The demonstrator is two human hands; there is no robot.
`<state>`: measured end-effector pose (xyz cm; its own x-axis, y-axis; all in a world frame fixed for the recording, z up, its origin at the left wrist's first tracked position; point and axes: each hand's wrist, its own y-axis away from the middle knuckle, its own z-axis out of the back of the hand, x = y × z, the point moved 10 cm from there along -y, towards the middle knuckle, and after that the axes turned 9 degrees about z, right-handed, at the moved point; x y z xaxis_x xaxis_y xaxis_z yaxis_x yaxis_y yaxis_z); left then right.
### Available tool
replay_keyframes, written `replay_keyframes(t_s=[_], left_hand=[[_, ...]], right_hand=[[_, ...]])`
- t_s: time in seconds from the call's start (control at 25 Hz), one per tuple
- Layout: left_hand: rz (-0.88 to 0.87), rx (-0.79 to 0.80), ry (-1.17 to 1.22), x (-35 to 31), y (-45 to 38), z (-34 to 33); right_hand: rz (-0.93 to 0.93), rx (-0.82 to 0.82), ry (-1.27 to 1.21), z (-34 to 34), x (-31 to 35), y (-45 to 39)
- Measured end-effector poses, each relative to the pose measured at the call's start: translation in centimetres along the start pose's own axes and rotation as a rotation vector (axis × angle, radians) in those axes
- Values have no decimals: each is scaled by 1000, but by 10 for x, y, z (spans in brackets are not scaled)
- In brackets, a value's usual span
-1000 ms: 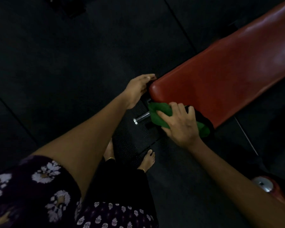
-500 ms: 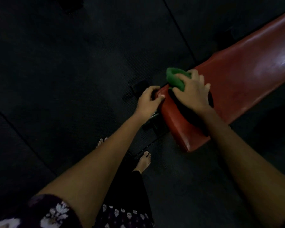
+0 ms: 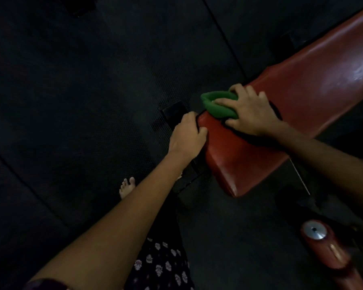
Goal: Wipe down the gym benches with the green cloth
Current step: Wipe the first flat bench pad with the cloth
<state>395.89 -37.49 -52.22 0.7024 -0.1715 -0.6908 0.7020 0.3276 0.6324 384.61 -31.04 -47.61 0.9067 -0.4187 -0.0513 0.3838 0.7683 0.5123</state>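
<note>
While left hand (image 3: 186, 136) grips bench (image 3: 302, 97), green cloth (image 3: 217, 105) bunches inside right hand (image 3: 250, 114) grip.

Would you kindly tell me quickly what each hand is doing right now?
Left hand: fingers curled round the end edge of the red bench pad, holding it.
Right hand: holding the green cloth, pressing it on the pad.

Just one view for me here: head cam, wide-angle, looking steeply down and forward from standing height. Both forearms reach in from the bottom, the red bench (image 3: 302, 105) close, top right, dark floor (image 3: 82, 91) beyond.
</note>
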Motion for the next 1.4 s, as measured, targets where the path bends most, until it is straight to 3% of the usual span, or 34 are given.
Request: replay_keyframes(t_s=[0.16,0.32,0.4,0.52,0.64,0.76,0.96,1.12,1.2,1.4], left_hand=[[-78,-57,-322,-30,-8,-9],[-138,-82,-503,-63,-29,-37],[-133,-94,-546,-72,-35,-52],[-162,-215,-568,-73,-36,-55],[-178,-316,-558,-72,-35,-53],[-166,-317,-559,-77,-33,-55],[-122,-301,-601,-73,-39,-51],[-114,-302,-590,-75,-40,-46],[-55,-265,-543,-77,-45,-45],[-87,-236,-541,-127,-75,-69]], right_hand=[[-236,75,14,13,-76,-17],[-5,92,61,1,-52,-19],[-64,138,106,7,-94,-20],[-178,141,110,13,-139,-23],[-48,83,27,2,-109,-18],[40,53,19,-1,-108,-10],[-239,77,-93,2,-185,-24],[9,9,21,7,-128,-24],[49,29,47,7,-145,-25],[-250,85,9,5,-255,-24]])
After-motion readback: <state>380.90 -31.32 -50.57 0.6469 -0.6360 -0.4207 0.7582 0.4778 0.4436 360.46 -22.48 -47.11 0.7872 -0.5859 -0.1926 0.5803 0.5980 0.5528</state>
